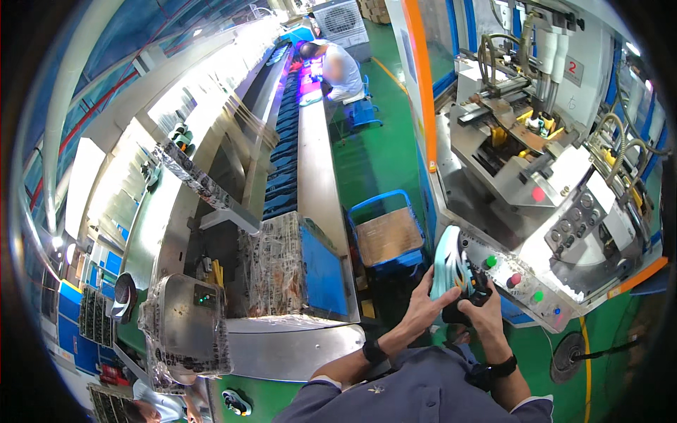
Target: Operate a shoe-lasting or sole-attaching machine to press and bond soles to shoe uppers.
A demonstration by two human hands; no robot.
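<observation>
Shoe (450, 266), sole up: your left hand (423, 303) steadies its side while your right hand (481, 307) grips the heel, near the machine's button panel (525, 285).

Beside the matt grey metal machine (536, 190), my hands grip a smooth, glossy pale-blue shoe (449, 262) with a black upper; left of it, a blue plastic crate (384, 236) holds brown cardboard.
</observation>
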